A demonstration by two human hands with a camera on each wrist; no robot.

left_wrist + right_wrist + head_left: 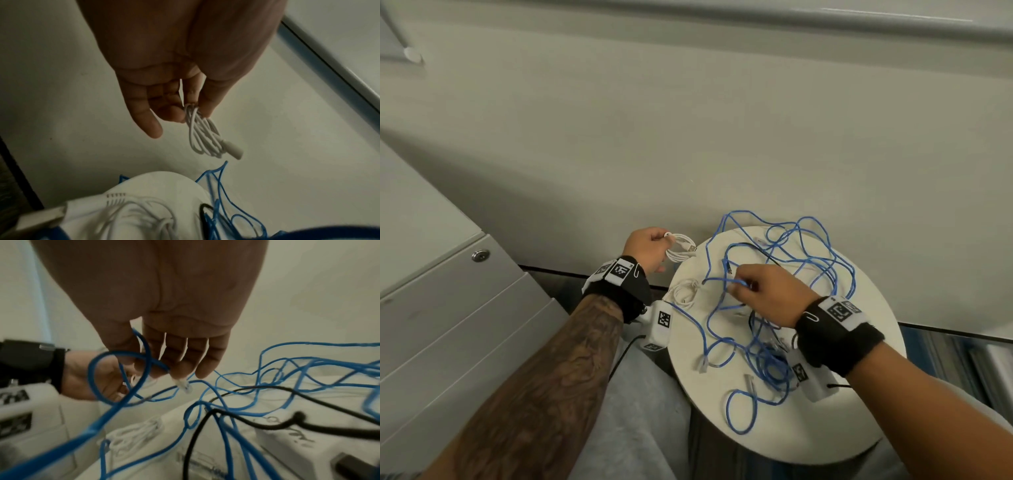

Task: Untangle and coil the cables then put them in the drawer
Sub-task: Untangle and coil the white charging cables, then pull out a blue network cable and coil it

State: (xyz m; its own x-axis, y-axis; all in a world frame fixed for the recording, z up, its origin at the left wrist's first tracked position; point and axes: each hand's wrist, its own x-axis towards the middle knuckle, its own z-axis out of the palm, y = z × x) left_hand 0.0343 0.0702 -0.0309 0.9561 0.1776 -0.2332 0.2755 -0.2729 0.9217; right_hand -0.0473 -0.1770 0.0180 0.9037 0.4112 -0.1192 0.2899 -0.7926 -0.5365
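Observation:
A tangle of blue cables [784, 284] and a thin black cable [756, 250] lies on a round white table [866, 404]. My left hand [650, 246] pinches a coiled white USB cable [679, 250] above the table's far left edge; the same coiled white cable [203, 136] hangs from my fingertips in the left wrist view. My right hand [756, 291] pinches a loop of blue cable [141, 368] over the middle of the table. A second white cable [685, 291] lies loosely bundled at the table's left rim.
A grey drawer cabinet [448, 308] with a round lock [480, 255] stands at the left, its drawers closed. A pale wall [688, 120] runs behind the table. My grey-trousered lap [640, 411] is under the table's near left edge.

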